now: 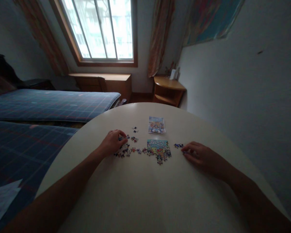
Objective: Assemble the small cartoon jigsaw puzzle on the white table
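Note:
A partly joined jigsaw puzzle point(157, 147) lies flat in the middle of the table, its upper part filled and its lower edge ragged. My left hand point(113, 142) is left of it, thumb and fingers closed on a small puzzle piece over a scatter of loose pieces point(125, 151). To the puzzle's right, my right hand point(197, 153) pinches another small piece at its fingertips, partly hidden by the fingers. Just beyond those fingertips lie dark blue pieces point(178, 146). Behind the puzzle is a creased picture sheet point(156, 125) with a similar cartoon print.
The round cream table point(145, 194) fills the foreground. Two small dark pieces point(135, 129) lie behind the loose pile. Beds with plaid covers point(50, 103) stand along the left, a white wall point(244, 97) on the right. A corner shelf point(169, 84) and a window point(102, 29) are at the back.

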`<state>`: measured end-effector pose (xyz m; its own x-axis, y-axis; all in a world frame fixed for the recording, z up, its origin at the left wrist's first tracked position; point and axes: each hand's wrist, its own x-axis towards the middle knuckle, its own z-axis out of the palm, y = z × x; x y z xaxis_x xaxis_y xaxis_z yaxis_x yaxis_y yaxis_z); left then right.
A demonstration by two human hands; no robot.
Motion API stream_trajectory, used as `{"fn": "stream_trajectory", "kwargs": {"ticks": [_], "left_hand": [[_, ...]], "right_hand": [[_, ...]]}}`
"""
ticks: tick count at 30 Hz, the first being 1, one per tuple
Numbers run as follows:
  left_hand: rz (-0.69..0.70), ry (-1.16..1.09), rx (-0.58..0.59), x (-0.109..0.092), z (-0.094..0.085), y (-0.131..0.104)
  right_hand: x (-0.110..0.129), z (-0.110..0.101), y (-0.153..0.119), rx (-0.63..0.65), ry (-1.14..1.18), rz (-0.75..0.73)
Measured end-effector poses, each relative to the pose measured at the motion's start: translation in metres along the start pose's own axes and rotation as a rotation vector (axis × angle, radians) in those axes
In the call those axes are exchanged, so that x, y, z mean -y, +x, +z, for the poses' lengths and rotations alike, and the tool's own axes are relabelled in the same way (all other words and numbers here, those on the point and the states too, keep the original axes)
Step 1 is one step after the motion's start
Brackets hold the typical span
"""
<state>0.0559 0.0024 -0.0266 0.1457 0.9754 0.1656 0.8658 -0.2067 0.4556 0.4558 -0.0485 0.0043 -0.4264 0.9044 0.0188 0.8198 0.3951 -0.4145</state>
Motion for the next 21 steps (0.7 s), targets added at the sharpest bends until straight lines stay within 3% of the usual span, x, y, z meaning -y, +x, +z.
{"fn": "stream_trajectory", "kwargs": {"ticks": [5, 9, 15, 21], "left_hand": [[0.007, -0.078, -0.008, -0.007, -0.004, -0.003], [0.03, -0.194, -0.046, -0.028, -0.01, -0.011], [-0.021, -0.74, 0.17, -0.082, 0.0, -0.039], [0.013, -1.092, 0.264, -0.104, 0.021, -0.058]], "right_hand": [[0.002, 0.0, 0.0, -0.04, 0.019, -0.004], [0.012, 0.005, 0.0, -0.159, 0.038, -0.019], [0.063, 0.03, -0.002, -0.328, 0.251, -0.064], [0.093, 0.052, -0.004, -0.261, 0.374, -0.221]]}}
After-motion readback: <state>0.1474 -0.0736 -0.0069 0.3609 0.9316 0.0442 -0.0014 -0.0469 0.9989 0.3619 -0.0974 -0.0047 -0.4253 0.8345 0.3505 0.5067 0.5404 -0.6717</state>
